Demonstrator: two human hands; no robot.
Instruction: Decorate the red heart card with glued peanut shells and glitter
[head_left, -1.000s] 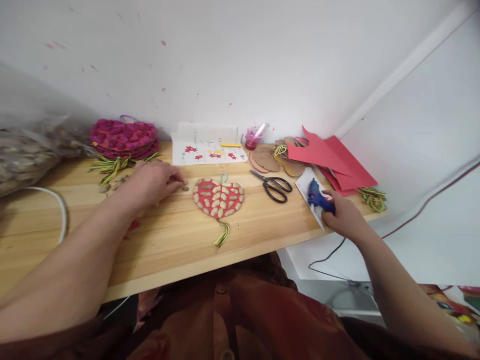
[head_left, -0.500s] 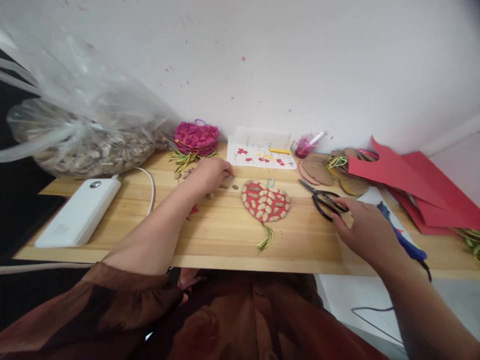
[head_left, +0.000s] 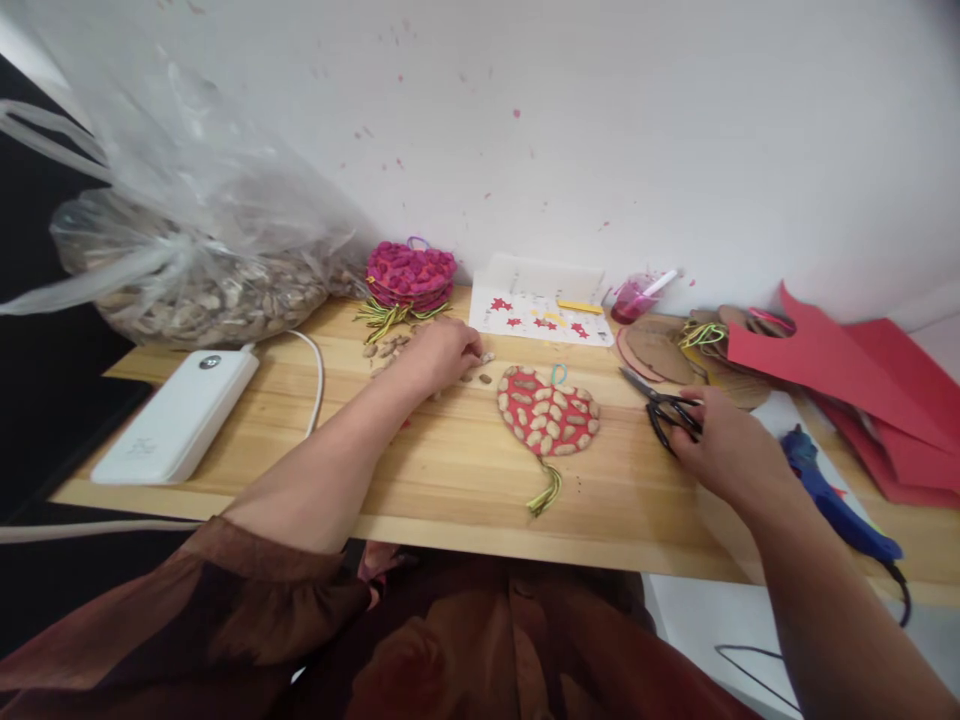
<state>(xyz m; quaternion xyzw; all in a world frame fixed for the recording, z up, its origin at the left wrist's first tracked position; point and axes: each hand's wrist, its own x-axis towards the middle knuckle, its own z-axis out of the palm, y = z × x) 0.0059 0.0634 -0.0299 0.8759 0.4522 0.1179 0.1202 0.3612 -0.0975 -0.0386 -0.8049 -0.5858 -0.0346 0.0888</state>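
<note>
My left hand (head_left: 450, 355) is low over the loose shells left of the middle, fingers curled together. A small pale peanut shell (head_left: 487, 357) shows at its fingertips. Under and beside that hand lie several loose peanut shells (head_left: 386, 350), partly hidden by it. To the right, a red heart-shaped piece (head_left: 563, 432) is covered with peanut shells; it has a light blue loop on top and a yellow-green tassel (head_left: 550, 488) at its point. My right hand (head_left: 724, 440) is closed round the black handles of the scissors (head_left: 660, 405), whose blades point left.
Back left stands a clear plastic bag of peanut shells (head_left: 217, 300); before it, a white power bank (head_left: 176, 415) with a cable. Behind are a pink shell-covered ornament (head_left: 411, 275), a paper with red stars (head_left: 517, 315), and a pink cup (head_left: 634, 300). Right: cardboard pieces (head_left: 652, 348), red sheets (head_left: 847, 375), a blue glue gun (head_left: 832, 495).
The view has shifted slightly, so the table's things appear further right. My right hand has closed round the scissors' handles. My left hand stays by the shells.
</note>
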